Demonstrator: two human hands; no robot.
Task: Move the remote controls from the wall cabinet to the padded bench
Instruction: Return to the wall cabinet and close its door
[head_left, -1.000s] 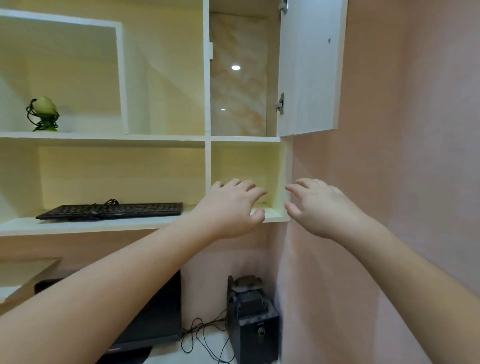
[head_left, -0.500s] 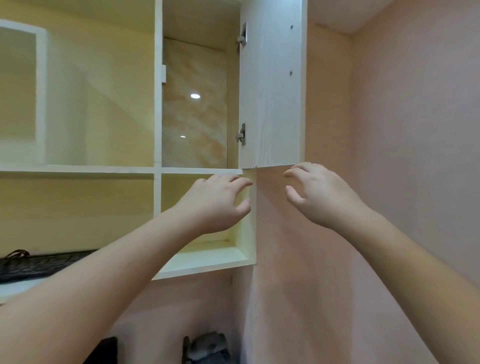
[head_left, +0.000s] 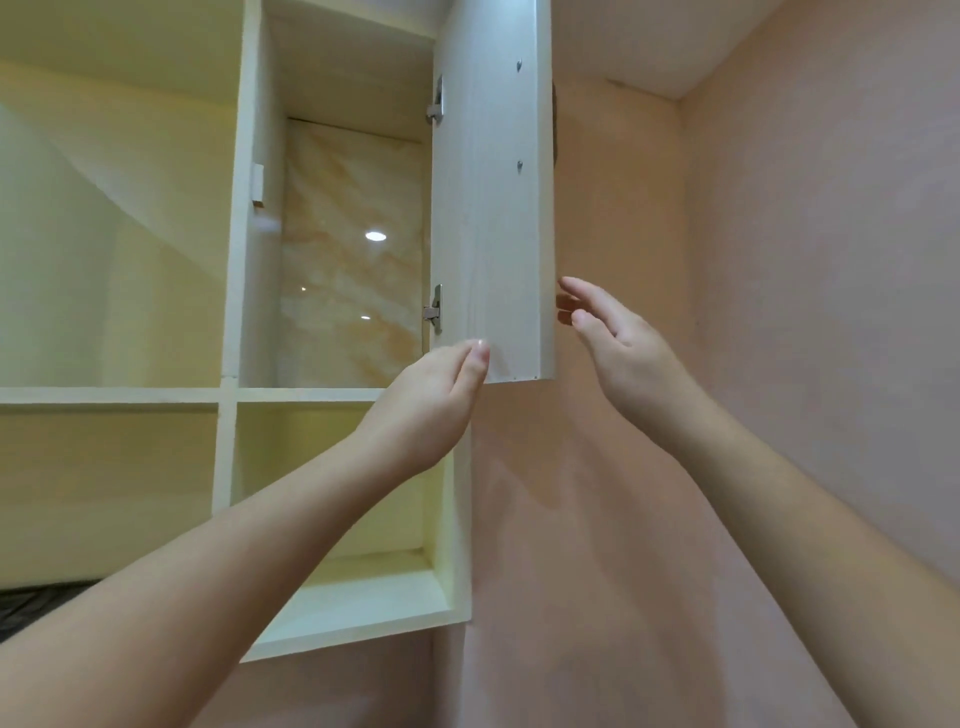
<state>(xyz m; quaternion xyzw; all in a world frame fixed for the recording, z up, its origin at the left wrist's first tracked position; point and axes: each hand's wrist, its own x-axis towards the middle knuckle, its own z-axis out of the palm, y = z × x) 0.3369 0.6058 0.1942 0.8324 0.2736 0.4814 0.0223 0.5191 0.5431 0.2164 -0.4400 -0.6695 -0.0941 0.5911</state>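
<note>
The wall cabinet's white door (head_left: 493, 208) stands swung open, edge-on to me, with its compartment (head_left: 353, 249) showing a glossy marble-look back and no remote in sight. My left hand (head_left: 436, 400) is raised at the door's lower corner, fingertips touching its inner face near the lower hinge (head_left: 435, 309). My right hand (head_left: 618, 343) is lifted just right of the door's outer edge, fingers straight, tips passing behind the door. Neither hand holds anything. No remote control and no padded bench are in view.
White shelving (head_left: 223, 395) fills the left, with an open cubby (head_left: 363, 587) below the cabinet. A dark keyboard corner (head_left: 31, 603) shows at the lower left. A pink wall (head_left: 779, 364) runs along the right.
Both hands rose from the lower shelf to the open door's bottom edge. My view tilted upward, so the keyboard and the black device below slid out of frame.
</note>
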